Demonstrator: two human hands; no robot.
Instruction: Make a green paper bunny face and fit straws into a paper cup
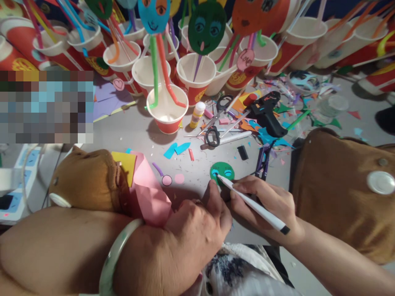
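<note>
A green oval paper face [221, 173] with light blue eyes and drawn lashes lies on the table in front of me. My left hand [197, 226], curled and closed, holds the face down with a fingertip at its lower left edge. In my right hand [268, 203] is a white marker pen [259, 207], gripped near its tip. The black tip touches the left eye. Beside my left hand lies crumpled pink paper [151, 191]. Two small pink paper discs [167, 180] and blue paper scraps [177, 150] lie beyond it.
Paper cups [168, 109] with straws and paper faces line the back. Scissors [216, 119], a glue stick [197, 115], a black glue gun [270, 113] and many scraps lie ahead. Brown cloth bags [89, 179] flank both arms. A power strip [23, 172] sits at the left.
</note>
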